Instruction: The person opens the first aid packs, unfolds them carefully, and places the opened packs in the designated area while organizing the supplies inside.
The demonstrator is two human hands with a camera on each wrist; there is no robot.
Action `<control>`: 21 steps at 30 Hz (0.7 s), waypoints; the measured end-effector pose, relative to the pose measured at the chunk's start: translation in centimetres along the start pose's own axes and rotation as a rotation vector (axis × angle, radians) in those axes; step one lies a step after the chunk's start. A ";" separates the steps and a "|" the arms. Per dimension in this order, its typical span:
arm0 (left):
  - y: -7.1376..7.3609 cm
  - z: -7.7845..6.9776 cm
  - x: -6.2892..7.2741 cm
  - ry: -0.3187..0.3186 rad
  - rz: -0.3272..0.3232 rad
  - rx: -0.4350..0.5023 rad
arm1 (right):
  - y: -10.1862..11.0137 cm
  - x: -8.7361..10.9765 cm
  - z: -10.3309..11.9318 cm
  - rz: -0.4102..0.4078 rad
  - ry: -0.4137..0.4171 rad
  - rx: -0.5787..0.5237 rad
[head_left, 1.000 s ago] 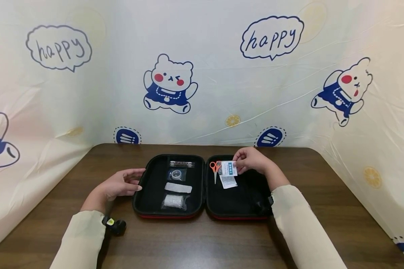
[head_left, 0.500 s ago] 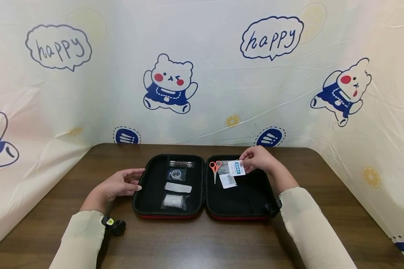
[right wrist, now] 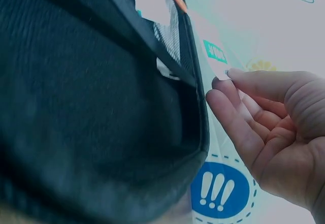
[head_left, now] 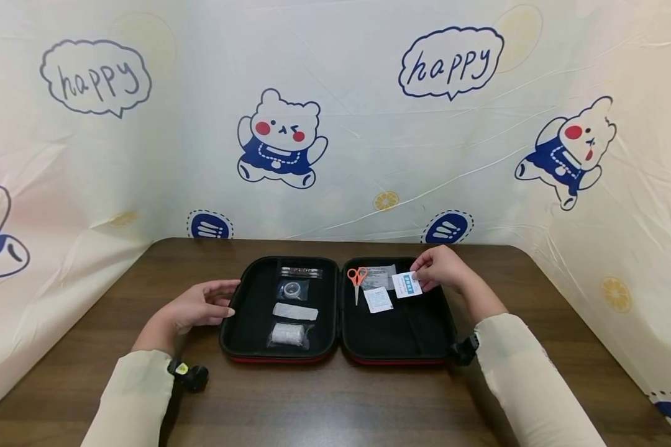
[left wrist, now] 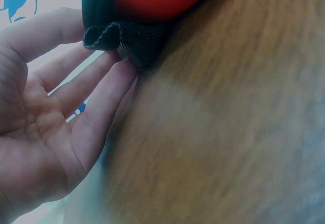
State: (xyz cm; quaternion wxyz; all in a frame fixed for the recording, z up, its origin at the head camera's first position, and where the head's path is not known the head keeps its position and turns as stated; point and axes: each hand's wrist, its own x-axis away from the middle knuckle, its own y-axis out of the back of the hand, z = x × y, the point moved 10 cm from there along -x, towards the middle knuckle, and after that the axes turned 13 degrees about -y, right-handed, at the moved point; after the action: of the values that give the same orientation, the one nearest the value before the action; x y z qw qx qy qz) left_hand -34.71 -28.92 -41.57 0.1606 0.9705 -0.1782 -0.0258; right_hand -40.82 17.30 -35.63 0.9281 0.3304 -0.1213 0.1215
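My right hand (head_left: 440,267) pinches the corner of a small white sachet with a blue label (head_left: 407,285), held over the right half of an open black zip case (head_left: 380,338). In the right wrist view, thumb and fingertips meet at the sachet's edge, beside the case rim. My left hand (head_left: 201,304) touches the case's left rim with fairly straight fingers; the left wrist view shows its fingertips against the zipper edge (left wrist: 103,37). In the right half lie orange-handled scissors (head_left: 356,285), a grey-white packet (head_left: 377,277) and a second white sachet (head_left: 378,300).
The left half holds a clear-wrapped slim item (head_left: 302,272), a bagged tape roll (head_left: 292,290), a white strip (head_left: 295,311) and a wrapped bandage roll (head_left: 288,334). The case lies on a brown wooden table (head_left: 335,403), with a printed curtain (head_left: 358,155) behind.
My right hand has moved right with the pinched sachet, away from the scissors, uncovering the grey-white packet and more of the second sachet. The left hand stays at the case rim.
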 end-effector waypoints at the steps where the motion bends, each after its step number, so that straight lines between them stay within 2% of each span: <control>1: 0.0 0.0 0.0 0.000 0.000 -0.001 | 0.1 0.0 -0.2 -0.001 -0.005 0.009; 10: 0.1 0.2 0.0 -0.002 0.003 0.002 | 0.7 -0.1 -1.1 -0.021 -0.053 0.057; 21: 0.1 0.2 -0.1 -0.002 0.006 -0.003 | 0.5 -0.6 -1.4 -0.028 -0.080 0.257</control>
State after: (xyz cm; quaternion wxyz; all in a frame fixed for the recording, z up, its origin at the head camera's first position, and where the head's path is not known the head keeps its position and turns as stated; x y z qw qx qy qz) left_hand -34.85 -29.05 -41.76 0.1617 0.9697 -0.1811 -0.0265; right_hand -41.38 18.50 -36.53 0.8741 0.4528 -0.1372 0.1099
